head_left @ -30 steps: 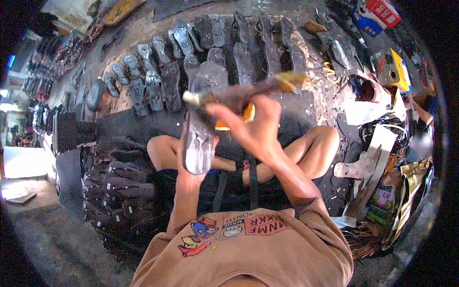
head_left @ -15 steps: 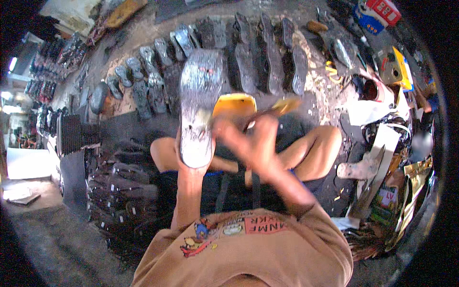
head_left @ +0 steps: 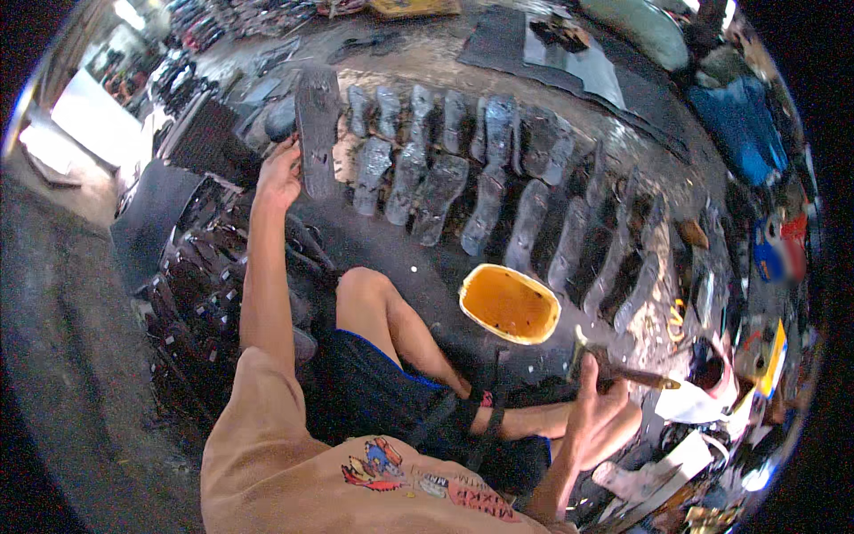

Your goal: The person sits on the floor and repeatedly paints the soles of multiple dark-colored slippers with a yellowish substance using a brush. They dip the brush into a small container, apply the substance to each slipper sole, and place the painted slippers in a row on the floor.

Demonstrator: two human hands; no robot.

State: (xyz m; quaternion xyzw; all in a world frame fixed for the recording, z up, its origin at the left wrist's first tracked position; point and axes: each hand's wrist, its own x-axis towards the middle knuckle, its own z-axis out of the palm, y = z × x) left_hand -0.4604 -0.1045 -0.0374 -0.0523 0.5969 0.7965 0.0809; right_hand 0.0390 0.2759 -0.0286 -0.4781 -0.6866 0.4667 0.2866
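At the left end of the laid-out rows, my left hand (head_left: 280, 175) grips the edge of a dark shoe sole (head_left: 318, 133). Whether that sole rests fully on the ground I cannot tell. My right hand (head_left: 594, 405) is low on the right, closed around a brush (head_left: 627, 373) with a brownish handle; its bristle end lies up and to the left. Between my hands, in front of my bent legs, sits a yellow tub (head_left: 466, 288) holding amber liquid, probably glue. Several more dark soles (head_left: 490, 209) lie in rows beyond the tub, some looking wet and shiny.
A heap of dark soles or sandals (head_left: 200, 298) is left of my legs. A ribbed dark sheet (head_left: 218, 133) stands behind it. White scraps (head_left: 689, 463) and a yellow-edged box (head_left: 772, 360) crowd the right side. Farther off are a dark mat (head_left: 498, 53) and a blue bag (head_left: 743, 125).
My left hand has carried a sole from in front of me out to the row's left end. My right hand with the brush has moved away to the right. The view has turned.
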